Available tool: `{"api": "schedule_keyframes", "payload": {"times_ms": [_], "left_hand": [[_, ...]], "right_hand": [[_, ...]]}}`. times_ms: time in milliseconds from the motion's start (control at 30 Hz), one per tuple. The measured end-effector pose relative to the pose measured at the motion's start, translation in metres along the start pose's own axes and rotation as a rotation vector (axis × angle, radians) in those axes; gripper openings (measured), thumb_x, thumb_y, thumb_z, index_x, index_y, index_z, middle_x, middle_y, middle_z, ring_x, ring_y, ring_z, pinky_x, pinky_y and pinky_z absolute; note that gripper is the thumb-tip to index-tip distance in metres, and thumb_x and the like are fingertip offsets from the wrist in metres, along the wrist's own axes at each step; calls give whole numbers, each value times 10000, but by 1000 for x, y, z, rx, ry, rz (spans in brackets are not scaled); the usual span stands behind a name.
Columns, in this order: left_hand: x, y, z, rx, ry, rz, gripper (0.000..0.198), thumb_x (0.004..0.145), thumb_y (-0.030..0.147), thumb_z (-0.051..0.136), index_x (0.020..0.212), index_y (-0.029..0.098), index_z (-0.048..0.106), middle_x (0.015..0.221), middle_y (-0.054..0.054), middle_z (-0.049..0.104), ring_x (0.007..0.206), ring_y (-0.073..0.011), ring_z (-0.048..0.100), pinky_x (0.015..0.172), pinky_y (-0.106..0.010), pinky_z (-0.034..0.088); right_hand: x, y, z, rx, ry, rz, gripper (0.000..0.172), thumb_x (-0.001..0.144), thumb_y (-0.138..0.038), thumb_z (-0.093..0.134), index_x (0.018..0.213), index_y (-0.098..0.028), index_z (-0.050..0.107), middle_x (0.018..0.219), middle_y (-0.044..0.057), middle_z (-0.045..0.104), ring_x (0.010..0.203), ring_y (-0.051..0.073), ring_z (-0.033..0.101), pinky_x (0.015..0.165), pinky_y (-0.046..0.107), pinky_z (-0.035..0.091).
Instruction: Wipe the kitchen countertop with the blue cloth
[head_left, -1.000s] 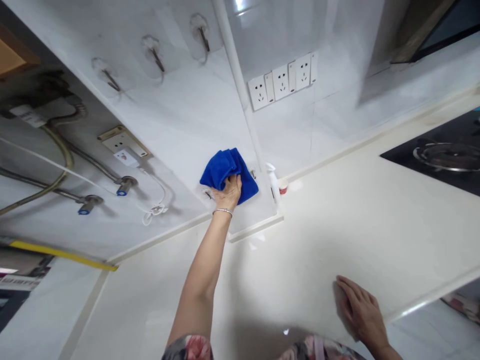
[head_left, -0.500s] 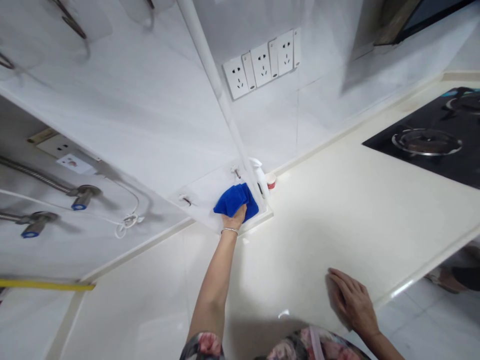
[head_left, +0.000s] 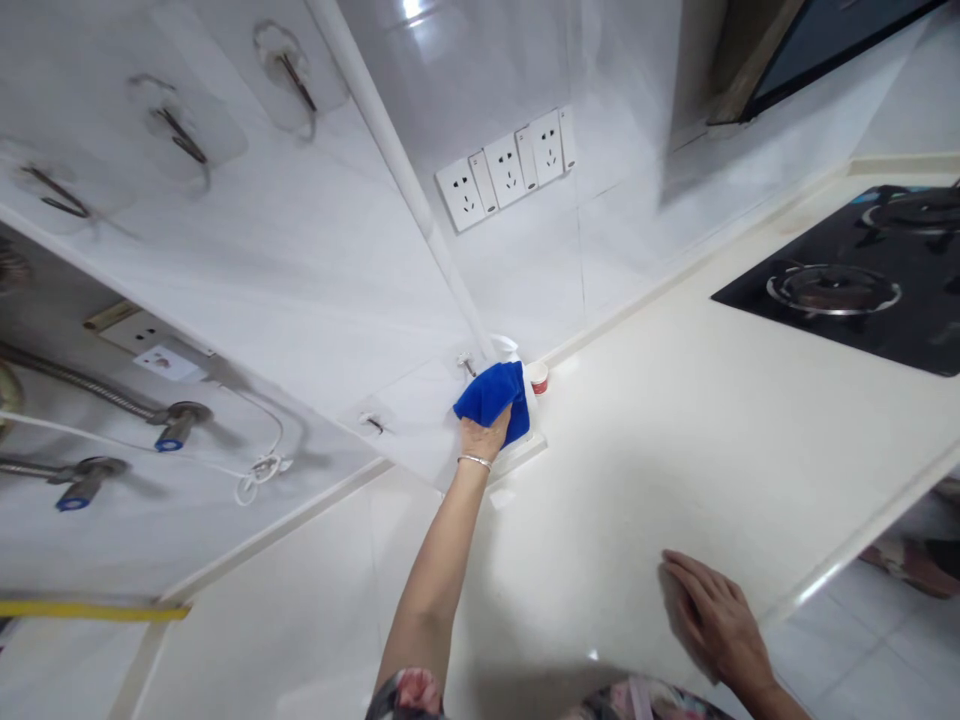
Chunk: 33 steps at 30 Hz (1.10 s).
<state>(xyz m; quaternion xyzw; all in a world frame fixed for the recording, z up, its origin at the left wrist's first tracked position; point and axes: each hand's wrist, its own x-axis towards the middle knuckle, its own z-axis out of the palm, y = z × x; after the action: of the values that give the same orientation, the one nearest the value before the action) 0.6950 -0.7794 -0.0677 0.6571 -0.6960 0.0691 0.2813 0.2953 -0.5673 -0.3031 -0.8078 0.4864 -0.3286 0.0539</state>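
Well left of the red-and-white tub point(head_left: 538, 378) we see two blue-tipped valves point(head_left: 175, 427). Just left of the tub, our left hand point(head_left: 486, 434) is closed on the blue cloth point(head_left: 491, 393). Nearer us and right of the tub, our right hand point(head_left: 716, 617) lies slack and empty on the counter point(head_left: 622, 470); farther right sits the hob point(head_left: 926, 335).

Left of the hob point(head_left: 851, 285) (on the counter point(head_left: 645, 440)) is the cloth point(head_left: 493, 394).

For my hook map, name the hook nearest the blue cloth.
The hook just above the blue cloth in the left hand; the lower left hook and three upper hooks are farther.
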Motion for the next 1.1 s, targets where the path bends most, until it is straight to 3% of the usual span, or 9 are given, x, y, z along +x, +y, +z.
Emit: {"api": "schedule_keyframes", "payload": {"times_ms": [200, 367, 567, 733, 900, 1100], "left_hand": [[28, 21, 17, 47, 160, 139, 424, 1018, 295, 551, 1405, 244, 715, 1417, -136, 718, 1461, -306, 571, 1296, -544, 382], [19, 22, 11, 54, 173, 143, 382, 1010, 311, 586, 1349, 252, 753, 1329, -133, 765, 1387, -303, 639, 1237, -519, 464], [-17, -4, -14, 83, 166, -10, 400, 1005, 411, 605, 1356, 280, 745, 1315, -128, 771, 1397, -329, 627, 1237, -578, 442], [-43, -32, -42, 40, 17, -238, 434, 990, 484, 588, 1297, 245, 779, 1213, -158, 799, 1403, -375, 605, 1257, -627, 381], [-63, -59, -64, 29, 86, -296, 432, 968, 501, 592, 1204, 210, 806, 1174, -167, 802, 1352, -405, 627, 1246, -635, 370], [-83, -83, -80, 76, 127, -374, 490, 927, 553, 611, 1246, 231, 797, 1247, -173, 784, 1356, -391, 628, 1210, -594, 432]], "right_hand": [[-1, 2, 1, 35, 24, -11, 357, 1066, -349, 476, 1362, -262, 654, 1415, 84, 708, 1208, 271, 693, 982, 416, 497], [-2, 3, -3, 34, 13, 6, 366, 1088, -380, 442, 1367, -256, 646, 1411, 95, 708, 1200, 279, 697, 972, 431, 503], [-5, 10, -6, 7, -19, -45, 387, 1101, -402, 405, 1385, -254, 623, 1402, 97, 711, 1211, 282, 692, 973, 439, 510], [-8, 15, -4, 15, -46, -28, 385, 1063, -351, 458, 1412, -270, 598, 1420, 105, 698, 1240, 309, 684, 998, 474, 515], [-9, 17, -6, 6, -61, -28, 385, 1056, -350, 458, 1412, -283, 588, 1414, 98, 700, 1232, 317, 686, 983, 485, 522], [-6, 11, -11, -8, -73, 22, 375, 1051, -328, 446, 1385, -263, 601, 1413, 118, 696, 1243, 331, 674, 992, 513, 512]]}}
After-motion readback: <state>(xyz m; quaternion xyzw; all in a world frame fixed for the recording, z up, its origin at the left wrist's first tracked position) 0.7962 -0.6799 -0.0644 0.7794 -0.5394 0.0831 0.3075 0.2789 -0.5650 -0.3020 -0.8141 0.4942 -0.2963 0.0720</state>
